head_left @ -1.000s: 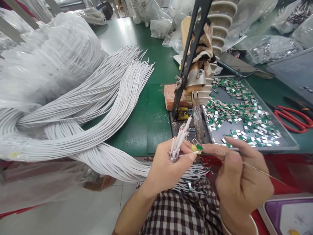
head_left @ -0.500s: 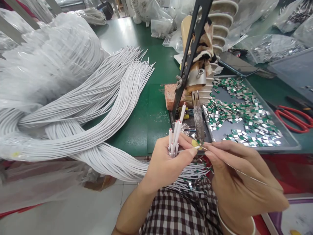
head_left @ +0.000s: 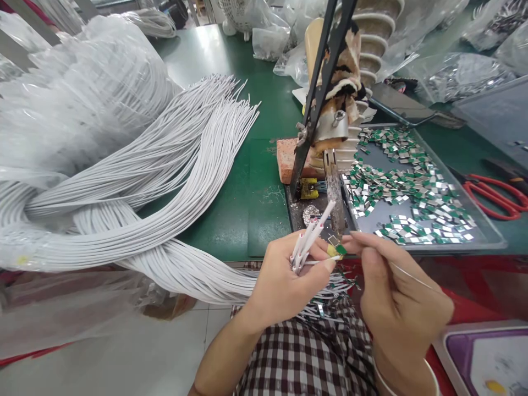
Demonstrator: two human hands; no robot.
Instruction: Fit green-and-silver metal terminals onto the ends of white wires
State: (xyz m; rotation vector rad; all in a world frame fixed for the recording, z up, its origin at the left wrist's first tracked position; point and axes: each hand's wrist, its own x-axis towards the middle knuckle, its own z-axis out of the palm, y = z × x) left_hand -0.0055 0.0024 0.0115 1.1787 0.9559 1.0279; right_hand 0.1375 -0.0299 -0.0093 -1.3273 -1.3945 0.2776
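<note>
My left hand (head_left: 284, 275) is closed around several white wires (head_left: 307, 242) whose cut ends stick up. Between its thumb and forefinger one wire points right, with a small green circuit board (head_left: 340, 249) at its tip; a yellow covering shows on a finger there. Thin solder wire (head_left: 412, 274) runs through my right hand (head_left: 406, 297), which is closed on it beside the board. A soldering iron (head_left: 335, 192), fixed in a black metal stand (head_left: 315, 104), points down just above my fingertips. More wires with small boards lie on my checked lap (head_left: 297, 357).
Long bundles of white wire (head_left: 198, 187) cover the left of the green table (head_left: 268, 214). A tray (head_left: 490, 242) of small green-and-silver boards stands at right, with red-handled pliers (head_left: 495, 198) beyond. A brick (head_left: 286, 159) sits behind the iron; plastic bags (head_left: 457, 77) fill the back.
My left hand's upright wires have tilted to the right, and the small board has come away from the iron's tip. My right hand has drawn back slightly with the solder wire.
</note>
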